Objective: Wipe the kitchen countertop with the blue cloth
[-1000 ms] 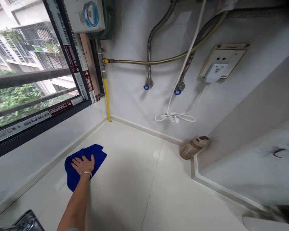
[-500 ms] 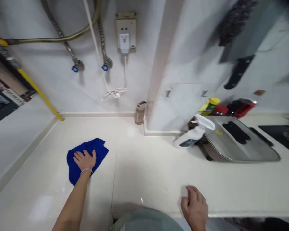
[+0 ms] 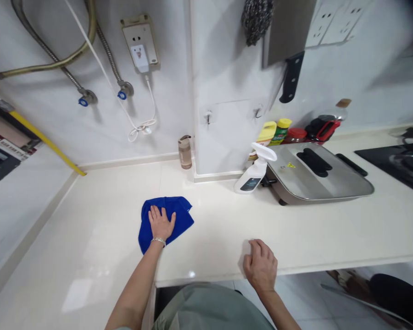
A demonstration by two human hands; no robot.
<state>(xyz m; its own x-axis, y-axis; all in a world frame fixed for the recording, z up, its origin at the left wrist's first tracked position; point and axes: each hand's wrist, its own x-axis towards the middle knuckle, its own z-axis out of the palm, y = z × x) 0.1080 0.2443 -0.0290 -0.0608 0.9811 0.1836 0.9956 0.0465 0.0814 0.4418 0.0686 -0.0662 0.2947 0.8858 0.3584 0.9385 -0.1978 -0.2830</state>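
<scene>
Spray bottle (image 3: 254, 173) and griddle (image 3: 316, 176) right of cloth (image 3: 165, 221)

Counter (image 3: 99, 238): broad bare stretch lay left of the blue cloth (image 3: 179, 215) and between it and the right hand (image 3: 259, 268). Obstacles stood along the back: brown bottle (image 3: 185, 152) in the wall corner, jutting pillar (image 3: 223, 91), spray bottle (image 3: 254, 174) just beside the lidded grill pan (image 3: 316, 176). Front strip below the pan lay open to the edge
</scene>
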